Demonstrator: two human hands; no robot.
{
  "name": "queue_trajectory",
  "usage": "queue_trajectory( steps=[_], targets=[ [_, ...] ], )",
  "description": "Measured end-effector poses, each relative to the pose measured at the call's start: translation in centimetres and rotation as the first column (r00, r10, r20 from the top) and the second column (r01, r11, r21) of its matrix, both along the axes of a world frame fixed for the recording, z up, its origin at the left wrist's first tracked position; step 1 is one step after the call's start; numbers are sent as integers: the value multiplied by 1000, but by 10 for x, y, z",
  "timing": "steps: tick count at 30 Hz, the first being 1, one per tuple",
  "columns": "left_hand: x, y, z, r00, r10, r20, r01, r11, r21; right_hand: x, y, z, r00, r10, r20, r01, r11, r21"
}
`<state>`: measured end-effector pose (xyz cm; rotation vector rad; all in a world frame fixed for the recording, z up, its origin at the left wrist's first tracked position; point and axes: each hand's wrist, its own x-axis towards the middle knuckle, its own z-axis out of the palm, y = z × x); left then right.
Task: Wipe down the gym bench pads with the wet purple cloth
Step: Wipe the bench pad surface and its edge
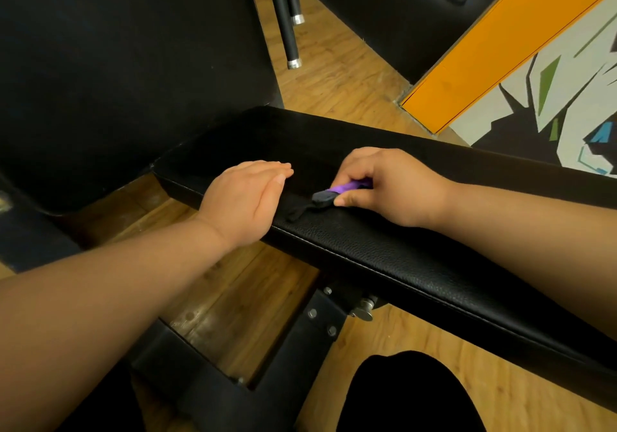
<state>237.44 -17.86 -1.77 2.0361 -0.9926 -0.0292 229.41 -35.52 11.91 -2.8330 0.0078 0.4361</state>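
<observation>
Cloth (345, 190) on bench pad (417, 264)
It is pinched by the right hand (392, 186), long axis pointed toward the flat-fingered left hand (248, 198).

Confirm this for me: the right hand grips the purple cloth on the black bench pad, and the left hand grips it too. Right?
Not quite. The left hand does not grip the purple cloth; it rests flat on the bench pad, fingers straight, apart from the cloth. The right hand alone grips it, as the head view shows.

Black textured bench pad (400, 264), purple cloth (347, 187) with a seemingly grey end on it.
</observation>
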Motion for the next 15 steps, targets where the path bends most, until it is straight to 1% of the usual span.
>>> queue_trajectory(
  steps=[2,5,8,11,13,15],
  targets=[
    [-1,1,2,1000,-3,-4,3,1000,21,-11,-2,6,1000,0,17,-1,1000,19],
    [-4,1,5,1000,-12,-3,12,998,67,-3,2,3,1000,5,22,-5,1000,-13],
    [-7,0,14,998,-2,-58,8,995,100,12,10,-5,1000,-11,13,12,999,-42],
    [-17,-7,28,994,-33,-103,40,997,68,7,8,-3,999,-38,6,39,999,-27],
    [-27,-13,35,994,-83,-73,85,996,29,-7,3,9,999,-38,-12,38,999,-14],
    [-33,-18,34,992,-121,-45,122,992,28,-22,-3,20,998,-47,-34,46,999,-16]
  ],
)
